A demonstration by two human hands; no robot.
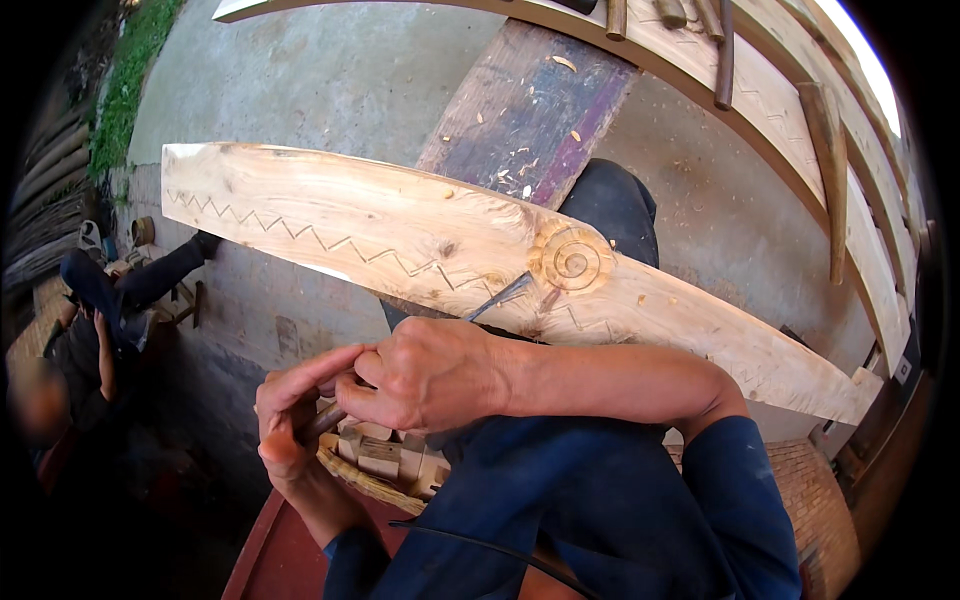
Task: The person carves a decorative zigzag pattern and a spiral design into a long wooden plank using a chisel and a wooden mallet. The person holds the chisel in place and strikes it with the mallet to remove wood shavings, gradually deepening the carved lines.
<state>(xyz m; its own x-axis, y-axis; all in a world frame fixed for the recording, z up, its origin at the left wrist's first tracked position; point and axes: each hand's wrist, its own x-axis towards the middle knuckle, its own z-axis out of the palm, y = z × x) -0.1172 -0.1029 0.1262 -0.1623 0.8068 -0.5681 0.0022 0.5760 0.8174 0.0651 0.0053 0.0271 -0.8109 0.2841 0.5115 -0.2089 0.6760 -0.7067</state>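
A long pale wooden board (330,215) lies across in front of me, with a zigzag line cut along it. Its carved round spiral (572,257) stands right of the middle. My right hand (430,372) is closed around a carving chisel (502,297), whose flared metal blade reaches the board just left of the spiral's lower edge. Behind it, my left hand (305,400) wraps the wooden handle, fingers curled. Part of the tool is hidden under my right hand.
Under the board runs a worn plank (525,105) with wood chips on it. Several wooden-handled tools lie on another curved beam (780,130) at far right, beside a tapered wooden club (825,180). A wicker basket (370,485) holds wood blocks. Another person (100,320) sits at left.
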